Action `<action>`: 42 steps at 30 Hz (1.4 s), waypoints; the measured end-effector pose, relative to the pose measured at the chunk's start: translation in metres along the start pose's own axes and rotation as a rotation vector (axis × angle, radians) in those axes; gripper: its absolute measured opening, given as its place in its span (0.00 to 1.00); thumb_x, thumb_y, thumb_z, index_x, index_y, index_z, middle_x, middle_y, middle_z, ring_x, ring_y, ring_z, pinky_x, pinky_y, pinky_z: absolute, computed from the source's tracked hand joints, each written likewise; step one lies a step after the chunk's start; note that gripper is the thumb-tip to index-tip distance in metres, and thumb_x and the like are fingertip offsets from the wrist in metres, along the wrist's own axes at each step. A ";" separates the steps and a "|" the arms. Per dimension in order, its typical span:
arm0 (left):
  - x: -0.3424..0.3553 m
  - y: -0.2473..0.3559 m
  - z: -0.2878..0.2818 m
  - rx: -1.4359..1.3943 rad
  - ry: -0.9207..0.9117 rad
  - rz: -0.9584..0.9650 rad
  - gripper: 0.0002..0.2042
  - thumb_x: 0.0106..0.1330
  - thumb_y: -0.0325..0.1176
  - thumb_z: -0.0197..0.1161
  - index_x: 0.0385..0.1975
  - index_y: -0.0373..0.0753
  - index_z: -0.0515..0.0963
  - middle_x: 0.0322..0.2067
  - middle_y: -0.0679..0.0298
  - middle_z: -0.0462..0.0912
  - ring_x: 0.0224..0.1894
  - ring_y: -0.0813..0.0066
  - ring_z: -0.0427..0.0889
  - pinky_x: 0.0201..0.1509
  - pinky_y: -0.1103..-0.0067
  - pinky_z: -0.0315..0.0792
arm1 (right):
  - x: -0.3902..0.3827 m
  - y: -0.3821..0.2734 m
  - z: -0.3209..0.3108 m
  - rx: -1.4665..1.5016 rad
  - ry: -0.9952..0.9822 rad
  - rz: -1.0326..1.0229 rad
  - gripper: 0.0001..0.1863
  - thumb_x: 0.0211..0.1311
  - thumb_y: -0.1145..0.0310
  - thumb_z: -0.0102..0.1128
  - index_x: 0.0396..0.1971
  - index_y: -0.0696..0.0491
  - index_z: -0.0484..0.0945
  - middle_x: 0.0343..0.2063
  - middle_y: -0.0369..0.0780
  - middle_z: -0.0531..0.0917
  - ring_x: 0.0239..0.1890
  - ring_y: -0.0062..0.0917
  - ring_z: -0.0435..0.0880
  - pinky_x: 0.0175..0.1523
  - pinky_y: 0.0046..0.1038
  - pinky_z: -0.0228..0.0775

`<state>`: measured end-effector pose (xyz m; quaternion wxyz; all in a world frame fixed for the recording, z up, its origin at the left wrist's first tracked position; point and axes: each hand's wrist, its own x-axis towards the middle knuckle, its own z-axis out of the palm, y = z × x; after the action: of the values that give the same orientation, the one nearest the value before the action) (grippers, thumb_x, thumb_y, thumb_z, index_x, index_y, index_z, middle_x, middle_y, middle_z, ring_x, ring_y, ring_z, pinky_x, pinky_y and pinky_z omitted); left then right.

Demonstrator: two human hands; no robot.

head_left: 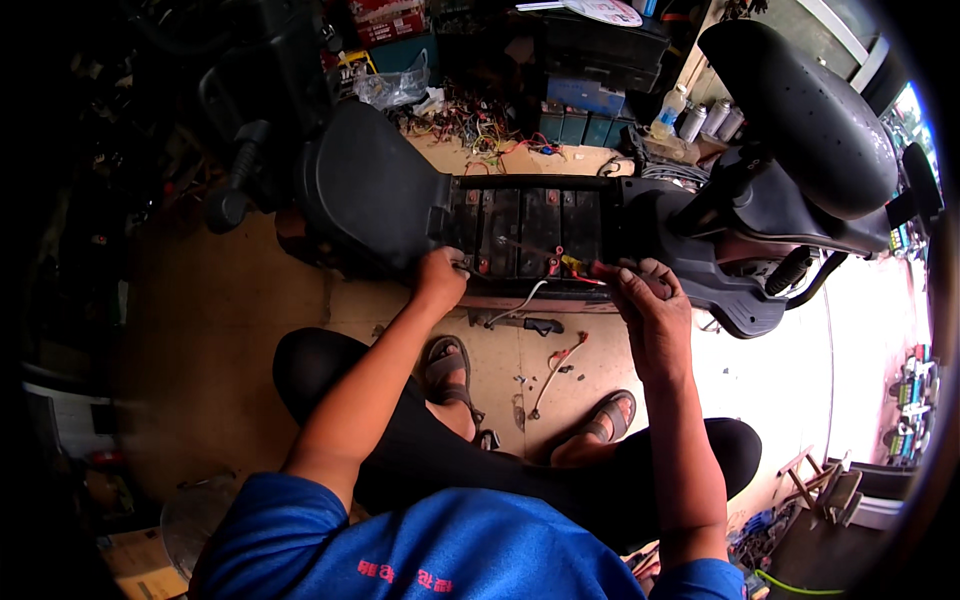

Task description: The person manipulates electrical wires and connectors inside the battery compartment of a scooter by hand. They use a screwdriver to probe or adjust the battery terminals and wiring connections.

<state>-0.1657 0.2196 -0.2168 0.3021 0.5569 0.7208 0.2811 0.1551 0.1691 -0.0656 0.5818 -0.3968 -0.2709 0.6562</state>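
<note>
An electric scooter [660, 220] lies across in front of me, its floor compartment uncovered. Several black batteries [535, 220] sit there side by side, with red terminals and wires. My right hand [652, 305] is closed round what looks like a screwdriver [604, 270], with a reddish handle and a thin shaft reaching left over the batteries. By the compartment's near left corner, my left hand [440, 283] has its fingers curled in; what they grip is hidden. A white wire [520, 303] hangs over the near edge between my hands.
On the floor between my sandalled feet lie a loose white cable [558, 378] with red ends and small scraps. A black-handled tool [543, 326] lies under the scooter's near side. Beyond are tangled wires [480, 120], boxes [585, 95], a bottle [667, 112] and spray cans [715, 118].
</note>
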 end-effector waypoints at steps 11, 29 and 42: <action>0.008 0.019 0.005 -0.685 -0.275 -0.231 0.07 0.75 0.30 0.64 0.41 0.32 0.82 0.30 0.63 0.87 0.27 0.78 0.83 0.27 0.79 0.75 | 0.003 0.008 0.001 -0.034 -0.011 0.004 0.15 0.70 0.79 0.68 0.51 0.59 0.73 0.47 0.46 0.86 0.54 0.38 0.90 0.57 0.28 0.83; 0.014 0.017 0.004 -0.714 -0.168 -0.395 0.10 0.76 0.32 0.66 0.46 0.30 0.84 0.33 0.60 0.89 0.26 0.74 0.86 0.31 0.80 0.81 | 0.002 0.034 0.000 -0.251 -0.005 -0.114 0.16 0.66 0.78 0.74 0.47 0.56 0.76 0.39 0.40 0.91 0.41 0.19 0.87 0.51 0.21 0.78; 0.026 0.019 0.003 -0.712 -0.161 -0.445 0.09 0.73 0.31 0.68 0.40 0.30 0.83 0.30 0.58 0.87 0.23 0.73 0.84 0.29 0.78 0.83 | 0.005 0.072 0.025 -0.509 -0.072 -0.253 0.12 0.67 0.78 0.73 0.44 0.56 0.77 0.46 0.36 0.87 0.47 0.15 0.83 0.54 0.19 0.75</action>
<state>-0.1565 0.2496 -0.2076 0.5841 0.2690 0.6555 0.3959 0.0948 0.1637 -0.1120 0.5306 -0.4698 -0.4947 0.5030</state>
